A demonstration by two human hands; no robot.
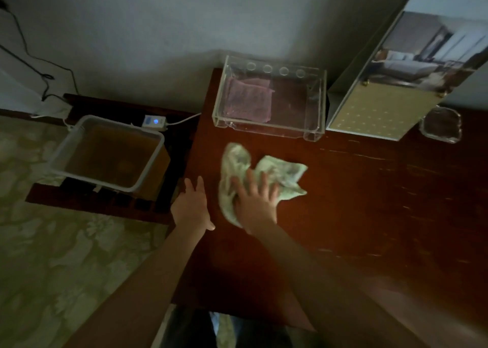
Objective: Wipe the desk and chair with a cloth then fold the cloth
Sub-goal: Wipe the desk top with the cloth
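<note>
On the desk, near its left edge, right hand presses the cloth flat-palmed, left hand open and probably bracing; sweep with even pressure.

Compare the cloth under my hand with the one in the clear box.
The pale green cloth lies crumpled on the bare desk under the right hand; the pink cloth lies flat and folded inside the clear box, untouched. Both rest at desk level.
</note>
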